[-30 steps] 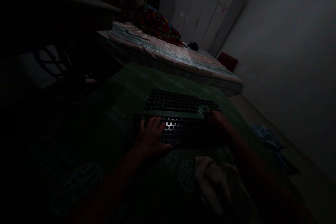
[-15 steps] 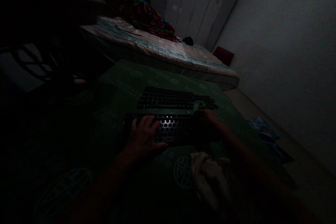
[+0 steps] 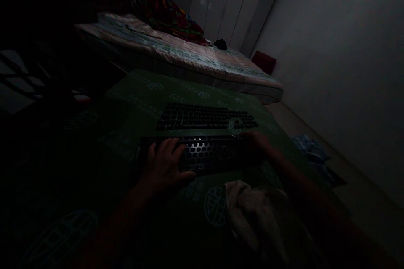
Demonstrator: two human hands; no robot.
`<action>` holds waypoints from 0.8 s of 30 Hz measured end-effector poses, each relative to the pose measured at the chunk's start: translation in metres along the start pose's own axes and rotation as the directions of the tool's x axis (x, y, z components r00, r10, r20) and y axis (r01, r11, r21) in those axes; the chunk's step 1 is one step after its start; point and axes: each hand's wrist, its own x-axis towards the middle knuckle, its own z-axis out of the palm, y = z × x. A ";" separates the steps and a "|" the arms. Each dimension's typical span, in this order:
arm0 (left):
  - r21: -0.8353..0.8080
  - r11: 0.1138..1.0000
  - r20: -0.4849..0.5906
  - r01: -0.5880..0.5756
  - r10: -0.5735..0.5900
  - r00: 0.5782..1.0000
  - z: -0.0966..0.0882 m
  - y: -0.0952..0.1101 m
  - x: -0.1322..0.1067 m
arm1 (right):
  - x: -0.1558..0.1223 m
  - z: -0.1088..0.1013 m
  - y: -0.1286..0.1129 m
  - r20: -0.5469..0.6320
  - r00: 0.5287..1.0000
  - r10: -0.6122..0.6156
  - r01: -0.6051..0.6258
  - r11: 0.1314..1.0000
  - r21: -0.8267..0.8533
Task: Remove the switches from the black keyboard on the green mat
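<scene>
A dark keyboard base [image 3: 202, 151] lies on the green table cover, its middle showing rows of bare key sockets lit by a glare. My left hand [image 3: 166, 159] rests over its left part, fingers spread on top and thumb stretched along the near edge. At the base's right end is my right hand [image 3: 257, 141], dark and smeared by motion. Whether it holds anything is hidden. Just beyond the base, black keycaps [image 3: 202, 115] lie set out in keyboard order. A crumpled light cloth [image 3: 249, 206] lies nearer to me, between my forearms.
The green cover [image 3: 126, 105] has printed white globes. Past the table stands a bed with a patterned mattress [image 3: 189, 59] and a red blanket [image 3: 170, 17]. A white wall [image 3: 347, 50] rises at right, with a blue bundle [image 3: 311, 149] on the floor below. The room is very dim.
My right hand has moved rightward along the keyboard base, uncovering more of its right part. My left hand keeps its place on the base. The view has shifted slightly.
</scene>
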 end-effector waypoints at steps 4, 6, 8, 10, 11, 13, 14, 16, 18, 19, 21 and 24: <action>0.006 1.000 -0.006 -0.002 0.002 1.000 0.000 -0.001 0.000 | -0.009 -0.004 0.016 -0.024 0.997 0.078 -0.078 0.997 -0.018; 0.000 1.000 -0.007 0.000 0.000 1.000 0.000 -0.001 0.001 | -0.011 -0.002 0.017 -0.021 0.999 0.046 -0.046 0.999 -0.005; -0.001 1.000 -0.006 0.001 -0.001 1.000 0.000 -0.001 0.002 | -0.012 0.002 0.016 -0.011 1.000 0.017 -0.017 1.000 -0.011; -0.002 1.000 -0.006 -0.002 0.002 1.000 0.000 -0.002 0.003 | -0.011 0.004 0.018 -0.007 0.999 0.041 -0.041 0.999 -0.028; -0.003 1.000 -0.005 -0.007 0.007 1.000 0.000 -0.002 0.003 | -0.011 0.003 0.020 -0.010 0.998 0.067 -0.067 0.997 -0.036; -0.002 1.000 -0.004 -0.017 0.017 1.000 0.001 -0.002 0.004 | -0.011 0.002 0.023 -0.027 0.993 0.116 -0.117 0.992 -0.038; 0.000 1.000 -0.004 -0.021 0.021 1.000 0.001 -0.003 0.004 | -0.012 0.001 0.024 -0.035 0.991 0.127 -0.129 0.991 -0.036; 0.004 1.000 -0.002 -0.018 0.018 1.000 0.001 -0.002 0.004 | -0.015 0.001 0.021 -0.033 0.993 0.114 -0.115 0.993 -0.028; 0.001 1.000 -0.003 -0.005 0.005 1.000 0.002 -0.002 0.004 | -0.020 0.003 0.014 -0.011 0.997 0.080 -0.081 0.996 -0.025; -0.002 1.000 -0.004 0.001 -0.001 1.000 0.001 -0.002 0.004 | -0.023 0.005 0.011 0.000 0.998 0.065 -0.065 0.998 -0.022; -0.008 1.000 -0.007 0.010 -0.010 1.000 0.001 -0.001 0.004 | -0.028 0.007 0.006 0.016 0.999 0.033 -0.033 0.999 0.004; -0.009 1.000 0.001 0.004 -0.004 1.000 0.001 -0.001 0.004 | -0.032 0.007 0.006 0.024 1.000 0.019 -0.020 0.998 0.062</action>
